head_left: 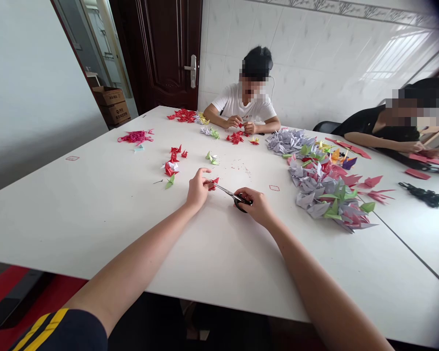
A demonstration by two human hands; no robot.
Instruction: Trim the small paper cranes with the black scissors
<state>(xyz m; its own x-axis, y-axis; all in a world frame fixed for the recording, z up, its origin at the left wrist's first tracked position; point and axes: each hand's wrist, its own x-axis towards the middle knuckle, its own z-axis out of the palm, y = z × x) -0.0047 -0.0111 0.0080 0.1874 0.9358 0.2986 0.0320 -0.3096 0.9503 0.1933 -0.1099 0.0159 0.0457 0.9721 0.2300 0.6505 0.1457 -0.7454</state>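
White tabletop [76,209] spreads wide before you, backed by a pale tiled wall [296,58]. From the left, brown cardboard boxes [113,105] stand stacked beyond the far edge, near a dark brown panelled door [161,53]. On the table lies a tangled magenta bundle [136,137], a small pale blue paper piece [139,148] just beside it, then a loose cluster of red, white and green folded-paper pieces [170,168]. Near the middle, your left hand [198,190] is partly curled, index finger extended, at a small red folded-paper piece [214,184]; you cannot tell whether its fingers grip it. Your right hand [254,204] is closed around the handles of black-handled metal scissors [231,193], whose blades point left and overlap that red piece. Across from you, a person in a white T-shirt [256,100] handles something small and red. Farther right sprawls a heap of lavender, pink and green folded paper [314,190]. At far right, a person in black [364,119] leans over red paper sheets [429,160], with a tangled black cord [422,193] nearer you.
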